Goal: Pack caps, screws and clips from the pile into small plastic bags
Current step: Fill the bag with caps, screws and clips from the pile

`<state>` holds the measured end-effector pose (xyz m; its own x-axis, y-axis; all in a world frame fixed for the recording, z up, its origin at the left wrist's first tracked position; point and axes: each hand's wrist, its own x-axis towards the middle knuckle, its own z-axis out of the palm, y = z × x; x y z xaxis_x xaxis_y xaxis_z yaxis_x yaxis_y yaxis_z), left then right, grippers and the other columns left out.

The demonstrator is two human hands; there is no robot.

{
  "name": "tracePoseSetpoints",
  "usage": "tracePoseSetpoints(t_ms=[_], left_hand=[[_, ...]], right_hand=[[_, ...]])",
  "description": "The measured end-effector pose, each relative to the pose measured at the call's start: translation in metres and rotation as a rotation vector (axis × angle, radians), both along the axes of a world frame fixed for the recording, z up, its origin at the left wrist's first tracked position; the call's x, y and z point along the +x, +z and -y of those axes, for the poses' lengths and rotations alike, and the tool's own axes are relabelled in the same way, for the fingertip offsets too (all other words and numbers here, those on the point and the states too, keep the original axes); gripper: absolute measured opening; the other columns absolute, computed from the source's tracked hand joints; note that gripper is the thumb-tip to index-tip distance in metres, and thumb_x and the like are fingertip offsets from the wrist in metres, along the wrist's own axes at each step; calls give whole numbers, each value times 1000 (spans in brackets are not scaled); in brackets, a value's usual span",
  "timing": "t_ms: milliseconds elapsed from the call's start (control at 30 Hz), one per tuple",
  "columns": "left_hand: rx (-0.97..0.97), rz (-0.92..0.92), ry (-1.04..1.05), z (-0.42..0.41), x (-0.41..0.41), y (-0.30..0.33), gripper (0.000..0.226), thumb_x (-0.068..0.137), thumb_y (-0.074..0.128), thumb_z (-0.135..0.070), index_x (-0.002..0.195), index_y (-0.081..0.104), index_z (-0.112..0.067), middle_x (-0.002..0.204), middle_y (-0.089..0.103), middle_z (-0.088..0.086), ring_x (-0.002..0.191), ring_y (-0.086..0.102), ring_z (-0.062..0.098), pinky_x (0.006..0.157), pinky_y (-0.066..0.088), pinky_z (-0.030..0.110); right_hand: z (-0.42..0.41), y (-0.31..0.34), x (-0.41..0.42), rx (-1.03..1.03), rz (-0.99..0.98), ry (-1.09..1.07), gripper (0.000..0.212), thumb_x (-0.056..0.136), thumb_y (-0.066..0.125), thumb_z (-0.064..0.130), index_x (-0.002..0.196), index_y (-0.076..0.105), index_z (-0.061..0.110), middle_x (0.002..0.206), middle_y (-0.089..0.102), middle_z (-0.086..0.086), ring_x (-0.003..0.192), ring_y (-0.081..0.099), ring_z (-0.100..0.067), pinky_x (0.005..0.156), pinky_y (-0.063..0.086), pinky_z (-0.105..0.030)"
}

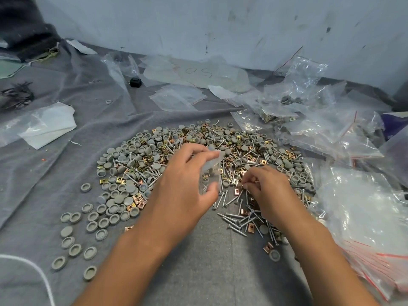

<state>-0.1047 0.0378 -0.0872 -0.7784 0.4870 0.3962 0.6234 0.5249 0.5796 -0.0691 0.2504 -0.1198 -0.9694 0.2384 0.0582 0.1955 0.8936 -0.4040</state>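
A wide pile of grey round caps, silver screws and brass clips lies on the grey cloth. My left hand holds a small clear plastic bag upright over the pile's middle, fingers curled round it. A few small parts show inside the bag. My right hand is down on the pile just right of the bag, its fingertips pinching a small part among the screws. What exactly it pinches is too small to tell. Loose grey caps are scattered at the pile's left front.
Filled and empty red-striped zip bags are heaped along the right side. More clear bags and plastic sheets lie at the back by the wall. A white folded bag lies at the left, a small black block behind.
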Motion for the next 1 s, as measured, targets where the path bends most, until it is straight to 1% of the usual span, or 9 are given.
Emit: tracePoseSetpoints(t_ms=[100,300,400,500,600,700,767,867,1000], left_hand=[[-17,3,1,0,0,-1,52,87,64,-35,137,55,-30,122,42,-25,100,43,-18,87,35,-2],[-27,6,0,0,-1,-2,53,87,64,-34,139,55,-29,123,43,-23,97,43,-18,84,37,3],[-32,11,1,-1,-1,-1,54,86,64,-33,139,54,-29,124,44,-22,96,42,-18,83,37,4],[-35,13,-4,-1,0,-1,54,86,63,-33,140,55,-28,124,44,-21,94,42,-17,84,37,6],[-31,10,-3,-1,0,-2,53,87,66,-31,139,56,-27,123,44,-21,94,42,-16,83,37,6],[-17,4,5,-1,-1,-3,52,86,69,-29,137,57,-26,122,45,-20,93,43,-13,88,39,13],[-12,-3,7,-1,-2,-4,52,86,72,-28,136,58,-26,121,45,-19,93,44,-7,89,40,17],[-9,-10,7,-1,-2,-4,51,86,73,-28,135,58,-27,122,46,-19,96,43,-2,88,42,19],[-3,-16,11,-1,-3,-5,52,86,72,-30,136,58,-26,122,44,-21,100,43,-4,93,43,20]], right_hand=[[0,0,0,0,55,13,15,96,68,24,110,67,28,106,58,8,89,57,-9,83,51,-25],[1,0,1,31,72,-20,12,97,66,22,107,63,27,105,57,5,93,55,-13,85,52,-31],[0,0,3,45,76,-9,16,99,63,21,113,65,26,101,53,7,91,52,-11,79,44,-26],[-1,3,3,62,86,-5,13,99,63,23,110,68,27,103,54,8,87,51,-6,76,40,-17],[3,15,8,-170,-79,-1,12,97,64,23,101,67,35,101,61,18,85,58,6,65,42,-5],[24,34,16,-354,-430,182,18,94,68,22,106,68,35,96,67,22,91,65,3,73,47,-6],[41,41,19,-359,-588,276,23,92,72,18,111,68,31,96,69,21,90,67,-1,75,47,-7],[55,38,17,-250,-618,256,31,87,79,13,113,70,25,93,69,17,88,66,4,75,42,-3],[54,38,20,-326,-747,177,20,87,79,15,105,70,17,92,71,12,86,67,0,75,46,-7]])
